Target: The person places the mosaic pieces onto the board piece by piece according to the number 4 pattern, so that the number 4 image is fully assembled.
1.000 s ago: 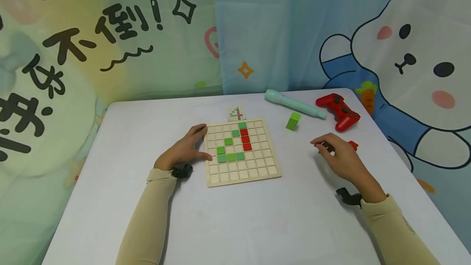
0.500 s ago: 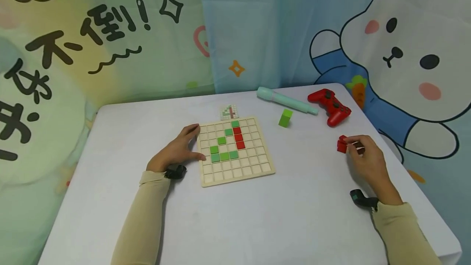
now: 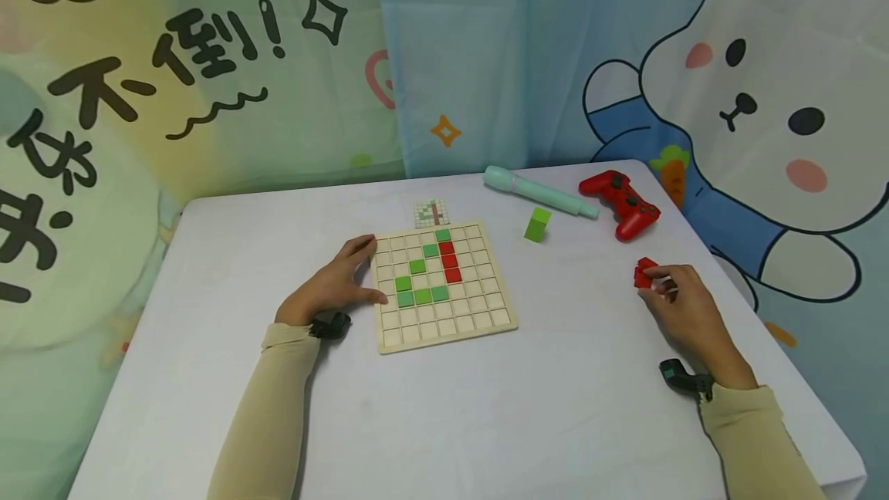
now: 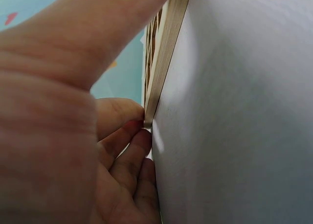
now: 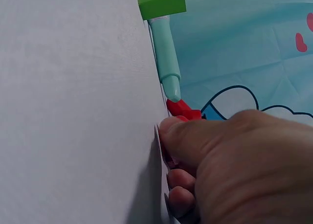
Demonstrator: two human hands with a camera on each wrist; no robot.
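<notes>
My left hand [image 3: 333, 284] rests at the left side of a square wooden grid board [image 3: 486, 307], thumb and fingers spread along its edge. In the left wrist view, fingertips touch the board's wooden edge [image 4: 164, 62] near a corner. Green squares [image 3: 423, 297] and a column of red squares [image 3: 448, 261] show in the board's cells. At the right, my right hand [image 3: 684, 311] pinches a red block [image 3: 644, 270] between thumb and fingers, low at the tabletop. The hand partly hides the red piece; the right wrist view shows only a little red beyond the thumb [image 5: 183, 136].
A small patterned card [image 3: 431, 213] lies behind the board. To the board's right stands a green block stack [image 3: 537, 224]. A mint-green tube-shaped object [image 3: 542, 193] and a red game controller [image 3: 620, 204] lie at the back right, near the white table's [image 3: 569, 407] edge.
My right hand has moved right to the red block and now pinches it, where it earlier hovered left of it. The head view has shifted slightly. My left hand stays on the board's edge.
</notes>
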